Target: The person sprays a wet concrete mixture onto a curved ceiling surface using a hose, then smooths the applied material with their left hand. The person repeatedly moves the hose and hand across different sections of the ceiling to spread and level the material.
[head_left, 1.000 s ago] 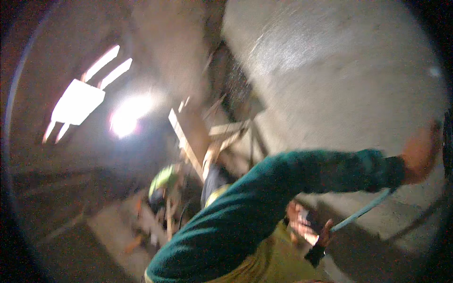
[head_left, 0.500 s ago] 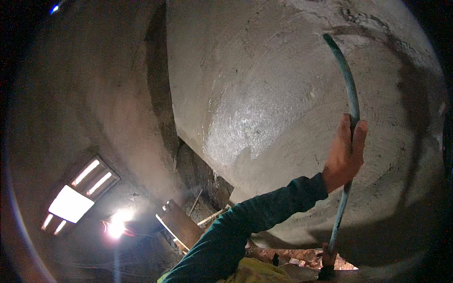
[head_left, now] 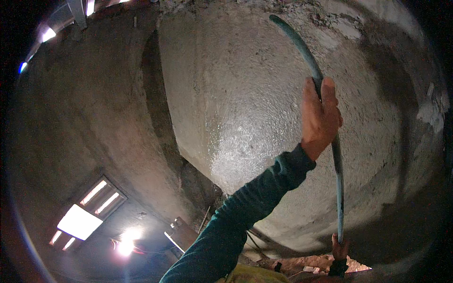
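Far left of the long teal rod (head_left: 338,188), and lower than its bottom end, a bright window (head_left: 80,220) and a glaring lamp (head_left: 126,246) shine into the lens. Nearer the rod but still well left of it, a dark vertical recess (head_left: 155,104) parts the dim wall from the wet, glistening plaster face (head_left: 245,122). A wooden board (head_left: 181,233) leans below that recess.

The rod itself stands nearly upright against the right part of the plaster face. Its top reaches almost to the rough upper edge, and its curve is probably only the bend of the lens.

Our left hand (head_left: 321,118), on the teal-sleeved arm, grips the rod's upper half. The fingers are wrapped right round it and the thumb points up along its left side. Our right hand (head_left: 339,247) sits at the rod's bottom end and appears curled round it, though it is small and dim there. Pale rubble (head_left: 351,268) lies just beside it.

To do this well, we judge both grips should stay firm and well apart, as they are. The rod should press evenly along its whole length, so that neither end digs into the soft surface. We should also keep our eyes on the line of contact, since the glare from the lamp hides little from this side.
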